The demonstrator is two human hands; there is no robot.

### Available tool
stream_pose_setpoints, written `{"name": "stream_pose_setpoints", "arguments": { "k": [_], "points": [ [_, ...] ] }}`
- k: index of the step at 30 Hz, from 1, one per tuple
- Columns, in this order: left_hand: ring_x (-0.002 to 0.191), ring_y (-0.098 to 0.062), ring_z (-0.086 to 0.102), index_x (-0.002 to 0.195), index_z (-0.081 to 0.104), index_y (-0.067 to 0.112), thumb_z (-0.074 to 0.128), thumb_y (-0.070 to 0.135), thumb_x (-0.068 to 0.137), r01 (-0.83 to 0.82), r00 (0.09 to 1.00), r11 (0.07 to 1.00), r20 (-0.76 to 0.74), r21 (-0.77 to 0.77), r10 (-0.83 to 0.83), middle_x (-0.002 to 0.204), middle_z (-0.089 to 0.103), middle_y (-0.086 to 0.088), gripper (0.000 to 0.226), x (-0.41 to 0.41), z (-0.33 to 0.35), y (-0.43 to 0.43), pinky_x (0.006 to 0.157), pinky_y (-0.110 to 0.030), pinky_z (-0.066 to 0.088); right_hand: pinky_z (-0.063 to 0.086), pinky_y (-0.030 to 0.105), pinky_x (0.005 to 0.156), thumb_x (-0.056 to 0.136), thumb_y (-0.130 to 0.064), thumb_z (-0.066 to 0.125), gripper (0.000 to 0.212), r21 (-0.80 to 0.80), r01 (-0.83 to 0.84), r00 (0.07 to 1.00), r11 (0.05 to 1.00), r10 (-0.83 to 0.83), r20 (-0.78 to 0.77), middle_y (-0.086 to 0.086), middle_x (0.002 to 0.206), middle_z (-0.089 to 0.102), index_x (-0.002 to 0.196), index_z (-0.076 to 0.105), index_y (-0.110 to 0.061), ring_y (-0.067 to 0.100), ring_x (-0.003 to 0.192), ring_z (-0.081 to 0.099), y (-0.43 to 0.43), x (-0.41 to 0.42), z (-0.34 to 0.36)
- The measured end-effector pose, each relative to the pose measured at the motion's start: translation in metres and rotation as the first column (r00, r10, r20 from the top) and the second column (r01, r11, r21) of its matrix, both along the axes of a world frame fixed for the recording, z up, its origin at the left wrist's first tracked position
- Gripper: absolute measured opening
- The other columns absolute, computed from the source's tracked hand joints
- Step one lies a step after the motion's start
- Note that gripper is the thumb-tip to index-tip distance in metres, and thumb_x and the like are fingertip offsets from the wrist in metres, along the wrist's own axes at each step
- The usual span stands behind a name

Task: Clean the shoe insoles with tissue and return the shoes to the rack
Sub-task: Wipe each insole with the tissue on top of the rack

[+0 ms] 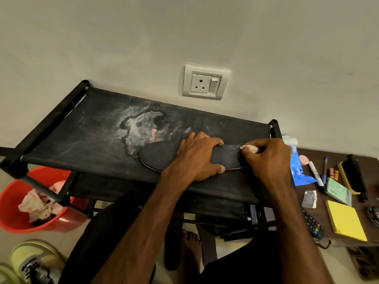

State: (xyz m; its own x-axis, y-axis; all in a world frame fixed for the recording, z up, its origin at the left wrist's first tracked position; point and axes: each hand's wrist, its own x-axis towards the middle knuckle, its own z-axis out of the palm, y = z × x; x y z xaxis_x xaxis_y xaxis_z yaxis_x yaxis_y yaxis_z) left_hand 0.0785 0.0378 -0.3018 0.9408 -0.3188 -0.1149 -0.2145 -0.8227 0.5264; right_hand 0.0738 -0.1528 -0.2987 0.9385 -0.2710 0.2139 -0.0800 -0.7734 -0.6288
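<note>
A dark insole lies flat on the top shelf of the black shoe rack, near its front edge. My left hand grips the insole across its middle, fingers over the far edge and thumb at the near edge. My right hand pinches a small wad of white tissue against the insole's right end, where a pale stitched mark shows. A yellow-green shoe stands on the floor at bottom left.
A red bucket with used tissues stands left, under the rack. A blue tissue pack, markers, yellow sticky notes, a remote and a brush lie on the brown table at right. A wall socket sits behind.
</note>
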Motion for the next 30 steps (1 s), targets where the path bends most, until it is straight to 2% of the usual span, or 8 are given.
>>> {"name": "stream_pose_setpoints", "arguments": {
  "k": [4, 6, 9, 15, 18, 21, 26, 30],
  "points": [
    [0.136, -0.023, 0.034, 0.148, 0.042, 0.038, 0.076, 0.052, 0.082, 0.01, 1.0, 1.0, -0.005, 0.015, -0.01, 0.148, 0.041, 0.0, 0.076, 0.002, 0.0, 0.0, 0.113, -0.041, 0.03, 0.061, 0.034, 0.068, 0.082, -0.017, 0.075, 0.008, -0.074, -0.169, 0.985, 0.983, 0.168, -0.026, -0.007, 0.074, 0.073, 0.085, 0.082, -0.018, 0.006, 0.067, 0.067, 0.022, -0.006, 0.0],
    [0.136, -0.024, 0.033, 0.148, 0.041, 0.037, 0.076, 0.052, 0.082, 0.013, 1.0, 1.0, -0.01, 0.023, -0.013, 0.149, 0.04, -0.001, 0.077, 0.003, 0.001, -0.001, 0.113, -0.041, 0.029, 0.061, 0.034, 0.065, 0.081, -0.019, 0.076, 0.006, -0.069, -0.198, 0.98, 0.978, 0.195, -0.049, -0.009, 0.073, 0.072, 0.083, 0.082, -0.021, 0.005, 0.066, 0.066, 0.026, -0.006, -0.002],
    [0.137, -0.023, 0.033, 0.148, 0.042, 0.038, 0.076, 0.053, 0.082, 0.004, 1.0, 1.0, 0.003, 0.016, -0.004, 0.149, 0.04, 0.0, 0.076, 0.002, -0.001, 0.001, 0.113, -0.042, 0.029, 0.063, 0.035, 0.068, 0.079, -0.022, 0.074, 0.009, 0.014, -0.155, 0.987, 0.988, 0.156, -0.025, -0.011, 0.071, 0.074, 0.081, 0.082, -0.022, 0.004, 0.066, 0.07, 0.02, -0.001, -0.003],
    [0.138, -0.023, 0.032, 0.147, 0.042, 0.04, 0.074, 0.055, 0.082, 0.0, 1.0, 1.0, -0.006, 0.011, 0.0, 0.151, 0.039, 0.002, 0.074, 0.002, -0.001, 0.002, 0.115, -0.043, 0.027, 0.062, 0.041, 0.073, 0.079, -0.024, 0.07, 0.011, 0.045, 0.056, 0.998, 0.997, -0.055, -0.02, -0.007, 0.07, 0.074, 0.079, 0.081, -0.021, 0.011, 0.069, 0.069, 0.002, 0.007, -0.001],
    [0.138, -0.023, 0.032, 0.147, 0.042, 0.04, 0.075, 0.054, 0.082, 0.002, 1.0, 1.0, -0.002, 0.015, -0.002, 0.15, 0.039, 0.002, 0.075, 0.003, -0.002, 0.001, 0.115, -0.043, 0.028, 0.062, 0.038, 0.072, 0.08, -0.023, 0.068, 0.013, -0.03, -0.015, 0.999, 0.999, 0.013, -0.038, -0.003, 0.072, 0.074, 0.082, 0.081, -0.02, 0.015, 0.069, 0.07, 0.014, 0.006, -0.002],
    [0.138, -0.024, 0.032, 0.147, 0.042, 0.039, 0.076, 0.055, 0.081, 0.002, 1.0, 1.0, -0.006, 0.01, -0.002, 0.15, 0.039, 0.002, 0.076, 0.003, -0.003, 0.0, 0.114, -0.043, 0.028, 0.063, 0.038, 0.07, 0.079, -0.025, 0.07, 0.012, 0.013, -0.081, 0.994, 0.997, 0.082, -0.07, -0.008, 0.072, 0.074, 0.082, 0.081, -0.022, 0.01, 0.069, 0.07, 0.022, 0.005, -0.003],
    [0.138, -0.023, 0.032, 0.146, 0.043, 0.042, 0.075, 0.055, 0.081, 0.003, 1.0, 1.0, -0.018, -0.007, -0.003, 0.149, 0.039, 0.003, 0.073, 0.003, -0.003, 0.001, 0.115, -0.043, 0.027, 0.063, 0.042, 0.074, 0.081, -0.021, 0.069, 0.011, 0.072, 0.096, 0.995, 0.993, -0.092, -0.046, -0.006, 0.071, 0.073, 0.079, 0.08, -0.019, 0.012, 0.07, 0.069, -0.001, 0.008, 0.003],
    [0.138, -0.023, 0.031, 0.147, 0.042, 0.042, 0.075, 0.056, 0.082, -0.001, 1.0, 1.0, -0.006, 0.009, 0.001, 0.15, 0.039, 0.003, 0.074, 0.003, -0.002, 0.001, 0.114, -0.042, 0.026, 0.062, 0.043, 0.075, 0.082, -0.021, 0.069, 0.012, 0.009, 0.049, 0.998, 0.999, -0.049, -0.032, -0.002, 0.074, 0.074, 0.084, 0.08, -0.018, 0.015, 0.072, 0.069, 0.002, 0.007, 0.002]
  ]
}}
